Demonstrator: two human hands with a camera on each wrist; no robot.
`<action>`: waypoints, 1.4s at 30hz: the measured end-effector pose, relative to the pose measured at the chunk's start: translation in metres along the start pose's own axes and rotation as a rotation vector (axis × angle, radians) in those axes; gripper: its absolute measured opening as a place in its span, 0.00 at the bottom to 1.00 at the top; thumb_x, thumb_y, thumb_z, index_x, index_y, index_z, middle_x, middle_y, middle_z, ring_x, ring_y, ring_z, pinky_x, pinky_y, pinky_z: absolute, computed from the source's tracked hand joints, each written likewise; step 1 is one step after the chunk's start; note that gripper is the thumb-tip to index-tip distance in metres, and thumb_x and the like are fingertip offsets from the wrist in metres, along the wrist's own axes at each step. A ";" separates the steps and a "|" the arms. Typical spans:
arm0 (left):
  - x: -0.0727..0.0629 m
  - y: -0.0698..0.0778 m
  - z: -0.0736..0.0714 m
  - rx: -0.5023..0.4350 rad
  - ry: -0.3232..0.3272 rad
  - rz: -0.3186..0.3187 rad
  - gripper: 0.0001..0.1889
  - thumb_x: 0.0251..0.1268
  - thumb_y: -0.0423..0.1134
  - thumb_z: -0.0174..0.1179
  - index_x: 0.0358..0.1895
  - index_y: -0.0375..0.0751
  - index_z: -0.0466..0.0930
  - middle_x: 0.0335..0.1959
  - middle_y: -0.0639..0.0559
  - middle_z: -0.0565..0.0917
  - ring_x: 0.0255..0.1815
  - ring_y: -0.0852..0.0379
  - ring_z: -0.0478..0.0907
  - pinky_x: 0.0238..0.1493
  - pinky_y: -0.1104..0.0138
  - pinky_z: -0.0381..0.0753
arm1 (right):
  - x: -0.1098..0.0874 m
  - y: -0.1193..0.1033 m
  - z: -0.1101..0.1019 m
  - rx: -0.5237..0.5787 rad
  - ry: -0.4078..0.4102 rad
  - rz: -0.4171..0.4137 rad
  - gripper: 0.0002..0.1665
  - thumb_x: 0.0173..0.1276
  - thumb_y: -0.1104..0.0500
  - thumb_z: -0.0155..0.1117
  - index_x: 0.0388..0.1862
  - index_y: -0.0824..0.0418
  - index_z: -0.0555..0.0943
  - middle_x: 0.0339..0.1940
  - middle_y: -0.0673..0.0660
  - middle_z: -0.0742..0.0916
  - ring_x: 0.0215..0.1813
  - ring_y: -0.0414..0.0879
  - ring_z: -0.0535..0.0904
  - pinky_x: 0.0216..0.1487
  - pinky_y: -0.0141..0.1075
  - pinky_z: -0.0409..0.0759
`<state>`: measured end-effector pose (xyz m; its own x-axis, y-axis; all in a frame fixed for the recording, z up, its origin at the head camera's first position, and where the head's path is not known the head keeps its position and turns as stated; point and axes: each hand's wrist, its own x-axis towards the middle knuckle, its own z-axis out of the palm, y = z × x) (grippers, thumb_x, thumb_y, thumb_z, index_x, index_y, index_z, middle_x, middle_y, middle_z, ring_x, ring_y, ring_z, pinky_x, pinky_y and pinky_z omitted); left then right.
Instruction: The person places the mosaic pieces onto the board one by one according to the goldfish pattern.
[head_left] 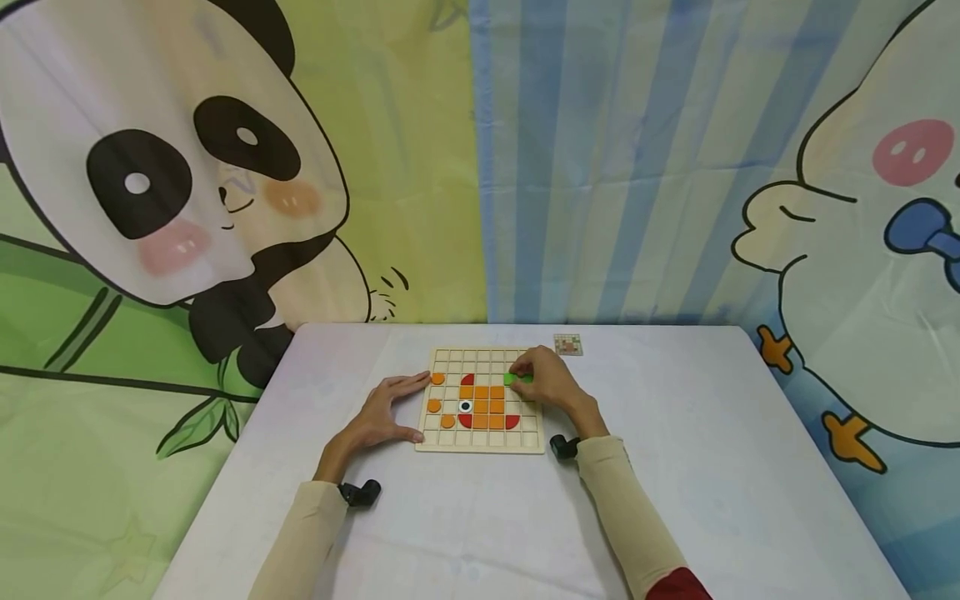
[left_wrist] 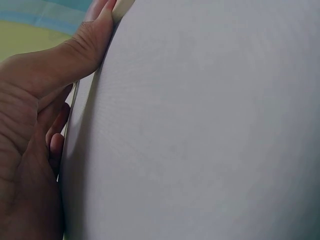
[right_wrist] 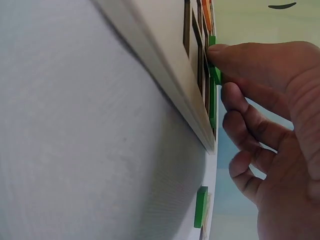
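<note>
A wooden grid board (head_left: 480, 447) lies on the table, with a fish-like pattern of orange square tiles (head_left: 489, 407), red curved tiles (head_left: 512, 422) and a white eye tile (head_left: 466, 407). Orange round tiles (head_left: 434, 406) sit at its left. My left hand (head_left: 378, 415) touches the board's left edge, thumb at the near corner and fingers spread farther up. Over the upper right cells, my right hand (head_left: 551, 382) pinches a green tile (right_wrist: 216, 73) between thumb and index finger. Beside it another green tile (right_wrist: 212, 107) shows on the board, partly hidden by the hand in the head view.
A small pattern card (head_left: 567, 344) lies behind the board to the right. Near it a loose green tile (right_wrist: 201, 207) rests off the board. The white table (head_left: 675, 400) backs onto printed cloth curtains (head_left: 600, 167). Each wrist wears a small black camera (head_left: 564, 447).
</note>
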<state>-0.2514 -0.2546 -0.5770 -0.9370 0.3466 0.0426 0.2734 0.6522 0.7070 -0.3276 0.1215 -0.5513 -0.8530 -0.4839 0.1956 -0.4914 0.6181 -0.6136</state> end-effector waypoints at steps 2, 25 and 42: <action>0.000 0.000 0.000 0.003 0.004 0.002 0.59 0.42 0.53 0.91 0.84 0.55 0.70 0.87 0.55 0.68 0.85 0.35 0.60 0.80 0.24 0.55 | 0.001 -0.001 -0.002 -0.014 0.004 0.010 0.12 0.64 0.60 0.82 0.46 0.60 0.94 0.41 0.53 0.93 0.42 0.45 0.86 0.52 0.46 0.88; 0.000 0.002 -0.002 0.002 -0.004 -0.006 0.59 0.41 0.52 0.91 0.84 0.55 0.71 0.87 0.56 0.68 0.86 0.35 0.60 0.81 0.25 0.54 | -0.001 -0.003 -0.004 0.010 -0.001 0.036 0.11 0.66 0.62 0.82 0.46 0.62 0.95 0.41 0.56 0.94 0.42 0.48 0.86 0.50 0.46 0.87; 0.001 0.002 -0.002 -0.004 -0.009 -0.008 0.60 0.40 0.53 0.91 0.83 0.57 0.71 0.87 0.57 0.68 0.86 0.35 0.60 0.82 0.25 0.54 | -0.011 0.005 -0.024 0.018 0.040 0.105 0.22 0.64 0.58 0.85 0.55 0.65 0.92 0.45 0.60 0.94 0.50 0.57 0.86 0.67 0.61 0.80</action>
<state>-0.2518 -0.2544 -0.5741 -0.9371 0.3476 0.0308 0.2653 0.6522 0.7101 -0.3247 0.1448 -0.5386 -0.9064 -0.3912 0.1597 -0.3956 0.6530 -0.6458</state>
